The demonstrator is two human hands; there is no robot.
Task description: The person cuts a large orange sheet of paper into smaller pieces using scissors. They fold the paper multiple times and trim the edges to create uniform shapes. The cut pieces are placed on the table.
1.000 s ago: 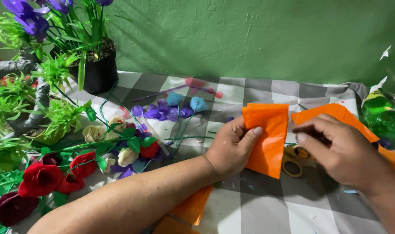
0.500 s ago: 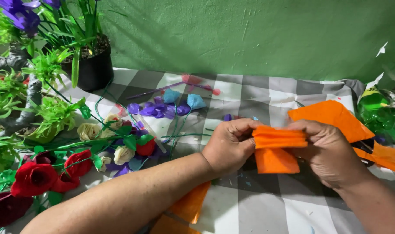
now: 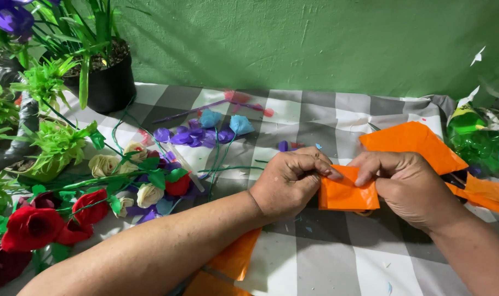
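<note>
I see a small folded orange paper [image 3: 345,194] pinched between both hands, just above the checked tabletop [image 3: 326,257]. My left hand [image 3: 288,183] curls its fingers on the paper's left edge. My right hand [image 3: 405,186] presses its fingertips on top. More orange sheets [image 3: 408,142] lie just behind the right hand. Paper flowers [image 3: 150,181] lie well off to the left.

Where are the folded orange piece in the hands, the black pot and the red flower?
folded orange piece [image 3: 348,196], head view, on its flat face below the fingers.
black pot [image 3: 108,86], head view, on its side wall.
red flower [image 3: 31,228], head view, on its petals.
</note>
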